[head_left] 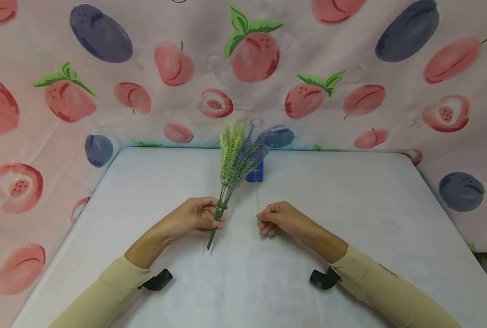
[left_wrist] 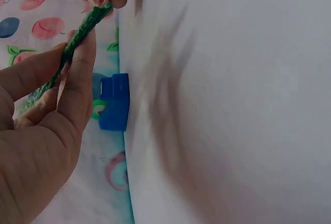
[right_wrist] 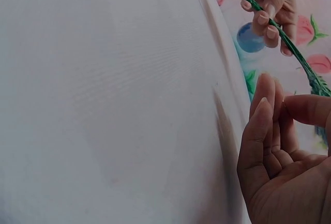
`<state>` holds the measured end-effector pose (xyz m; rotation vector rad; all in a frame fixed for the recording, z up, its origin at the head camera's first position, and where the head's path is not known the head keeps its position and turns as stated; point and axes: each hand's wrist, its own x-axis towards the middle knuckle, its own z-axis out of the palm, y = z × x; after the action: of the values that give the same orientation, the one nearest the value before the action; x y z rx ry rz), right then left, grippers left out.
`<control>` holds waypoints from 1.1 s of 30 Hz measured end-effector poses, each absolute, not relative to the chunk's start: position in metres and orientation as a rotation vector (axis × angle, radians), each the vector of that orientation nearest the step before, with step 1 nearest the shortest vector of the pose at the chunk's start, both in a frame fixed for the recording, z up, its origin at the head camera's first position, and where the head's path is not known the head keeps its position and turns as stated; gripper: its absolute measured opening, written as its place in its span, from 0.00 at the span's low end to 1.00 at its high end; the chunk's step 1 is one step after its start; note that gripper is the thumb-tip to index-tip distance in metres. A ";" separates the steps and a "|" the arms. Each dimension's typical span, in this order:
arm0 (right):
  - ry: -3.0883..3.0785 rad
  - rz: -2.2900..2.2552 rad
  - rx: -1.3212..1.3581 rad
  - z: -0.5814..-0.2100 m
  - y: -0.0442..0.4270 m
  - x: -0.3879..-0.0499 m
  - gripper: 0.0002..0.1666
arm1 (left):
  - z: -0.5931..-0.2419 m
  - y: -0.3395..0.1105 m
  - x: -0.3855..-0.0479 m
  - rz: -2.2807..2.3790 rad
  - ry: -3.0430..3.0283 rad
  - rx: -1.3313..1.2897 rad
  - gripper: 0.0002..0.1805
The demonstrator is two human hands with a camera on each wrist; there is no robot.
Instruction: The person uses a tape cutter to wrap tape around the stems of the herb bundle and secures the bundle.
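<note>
Grasping green-stemmed, yellow-green and purple artificial flowers (head_left: 236, 169), your left hand (head_left: 193, 216) is near your empty, loosely curled right hand (head_left: 283, 219); a blue boxy object (head_left: 257, 173) sits beyond both.

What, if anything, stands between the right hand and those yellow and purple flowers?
Nothing visible: open space separates the right fingers from the slender green stems in the left fingers. A blue boxy object stands farther back.

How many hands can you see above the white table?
2: the left hand holds the flower stems, and the right hand is off to its right, apart from the stems. Neither is hidden in the head view.
</note>
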<state>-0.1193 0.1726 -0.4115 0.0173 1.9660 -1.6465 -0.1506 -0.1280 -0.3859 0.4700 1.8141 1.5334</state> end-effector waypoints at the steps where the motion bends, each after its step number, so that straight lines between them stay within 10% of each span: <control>1: 1.967 -1.646 0.017 -0.411 0.173 -0.119 0.13 | -0.385 -0.125 -0.151 1.529 1.824 0.483 0.27; 33: 2.000 -1.668 -0.046 -0.410 0.170 -0.113 0.19 | -0.397 -0.058 -0.164 1.500 1.937 0.773 0.28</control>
<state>-0.1132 0.1699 -0.4098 -0.0465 2.0002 -1.6679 -0.1639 -0.0583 -0.3965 0.7726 1.9373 1.5002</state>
